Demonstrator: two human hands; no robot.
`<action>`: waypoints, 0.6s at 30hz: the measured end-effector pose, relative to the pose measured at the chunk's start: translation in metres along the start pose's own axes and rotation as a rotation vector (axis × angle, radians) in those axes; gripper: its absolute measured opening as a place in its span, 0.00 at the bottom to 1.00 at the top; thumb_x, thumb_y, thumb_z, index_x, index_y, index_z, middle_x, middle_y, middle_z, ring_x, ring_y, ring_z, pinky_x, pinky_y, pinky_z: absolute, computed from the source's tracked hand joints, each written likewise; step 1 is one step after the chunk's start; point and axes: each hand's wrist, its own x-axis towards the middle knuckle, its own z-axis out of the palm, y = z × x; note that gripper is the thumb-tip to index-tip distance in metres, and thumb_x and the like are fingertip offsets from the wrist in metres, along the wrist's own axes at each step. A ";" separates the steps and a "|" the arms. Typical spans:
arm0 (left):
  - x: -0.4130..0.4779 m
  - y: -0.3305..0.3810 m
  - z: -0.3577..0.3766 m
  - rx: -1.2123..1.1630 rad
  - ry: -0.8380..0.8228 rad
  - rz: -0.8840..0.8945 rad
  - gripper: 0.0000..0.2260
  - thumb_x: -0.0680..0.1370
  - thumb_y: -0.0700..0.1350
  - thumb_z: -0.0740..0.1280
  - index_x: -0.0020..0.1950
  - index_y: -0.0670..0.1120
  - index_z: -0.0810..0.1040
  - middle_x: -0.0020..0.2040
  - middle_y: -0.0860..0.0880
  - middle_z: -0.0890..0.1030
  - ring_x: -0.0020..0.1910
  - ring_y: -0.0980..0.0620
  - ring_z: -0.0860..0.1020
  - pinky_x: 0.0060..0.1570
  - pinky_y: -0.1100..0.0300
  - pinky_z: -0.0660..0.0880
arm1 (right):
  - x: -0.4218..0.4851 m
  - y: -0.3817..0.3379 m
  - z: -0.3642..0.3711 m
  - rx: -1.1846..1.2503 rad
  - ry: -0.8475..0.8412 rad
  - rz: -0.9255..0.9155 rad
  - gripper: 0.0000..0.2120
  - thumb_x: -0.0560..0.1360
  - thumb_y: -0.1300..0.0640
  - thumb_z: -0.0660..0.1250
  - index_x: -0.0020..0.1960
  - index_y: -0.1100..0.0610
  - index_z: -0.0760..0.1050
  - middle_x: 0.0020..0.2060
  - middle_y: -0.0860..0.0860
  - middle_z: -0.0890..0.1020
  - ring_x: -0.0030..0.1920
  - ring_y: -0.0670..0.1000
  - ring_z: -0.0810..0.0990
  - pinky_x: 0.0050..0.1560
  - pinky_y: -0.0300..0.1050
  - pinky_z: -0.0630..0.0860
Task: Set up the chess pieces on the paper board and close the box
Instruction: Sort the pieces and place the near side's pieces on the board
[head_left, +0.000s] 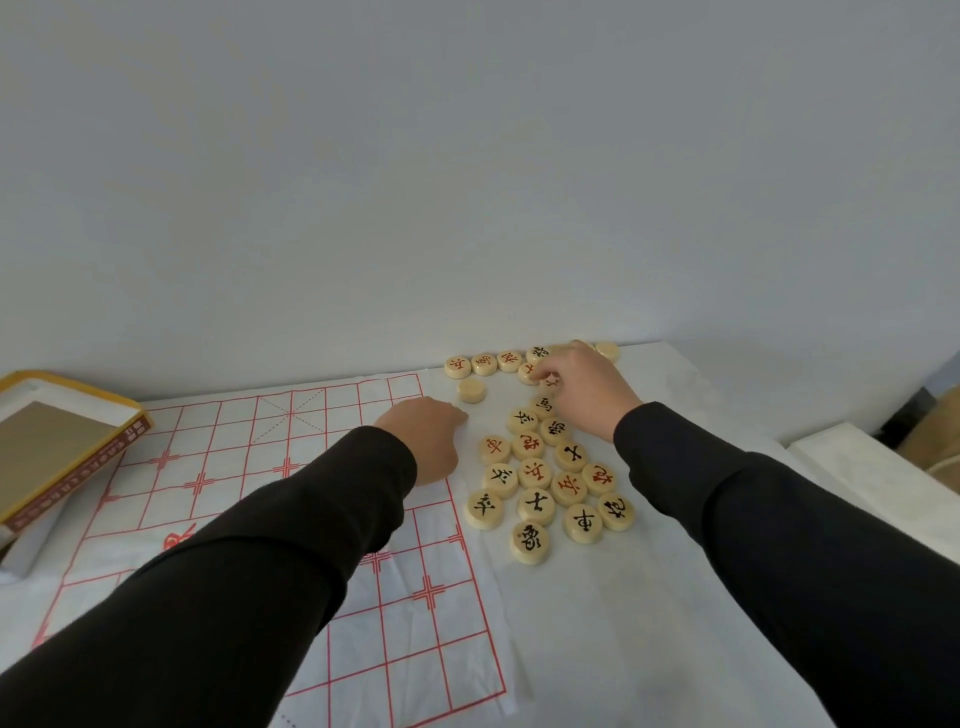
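Note:
A white paper board (249, 457) with a red grid lies on the table, with no pieces on it. Several round wooden chess pieces (550, 483) with red or black characters lie in a loose heap to its right. A short row of them (483, 365) sits by the wall, and one blank-faced piece (471, 391) lies apart. My right hand (587, 387) reaches into the top of the heap, its fingertips pinching a piece (548, 383). My left hand (428, 441) rests on the board's right edge with curled fingers that hold nothing I can see. The open yellow box (57, 436) stands at the far left.
A white wall rises right behind the table. The white table cover (649, 597) stretches to the right of the heap. A white ledge (857, 457) and dark clutter sit at the far right edge.

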 end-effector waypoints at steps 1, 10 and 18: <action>-0.001 -0.002 0.002 0.016 0.012 0.029 0.27 0.78 0.38 0.56 0.76 0.49 0.56 0.76 0.47 0.57 0.74 0.47 0.57 0.71 0.54 0.55 | 0.001 -0.003 0.001 0.018 -0.002 0.003 0.20 0.73 0.70 0.59 0.59 0.55 0.78 0.56 0.54 0.73 0.54 0.53 0.75 0.54 0.39 0.68; -0.012 -0.040 0.023 0.082 0.058 -0.061 0.26 0.82 0.53 0.46 0.77 0.46 0.44 0.78 0.50 0.45 0.76 0.49 0.42 0.73 0.47 0.44 | 0.022 -0.060 0.017 0.074 -0.018 -0.042 0.12 0.79 0.55 0.60 0.57 0.57 0.78 0.55 0.52 0.80 0.53 0.52 0.77 0.53 0.45 0.74; -0.012 -0.052 0.033 0.094 0.048 -0.111 0.29 0.80 0.61 0.45 0.77 0.49 0.43 0.77 0.51 0.44 0.76 0.48 0.43 0.72 0.45 0.45 | 0.033 -0.071 0.036 -0.105 -0.119 0.095 0.11 0.76 0.52 0.61 0.49 0.59 0.76 0.43 0.53 0.80 0.45 0.55 0.79 0.41 0.43 0.72</action>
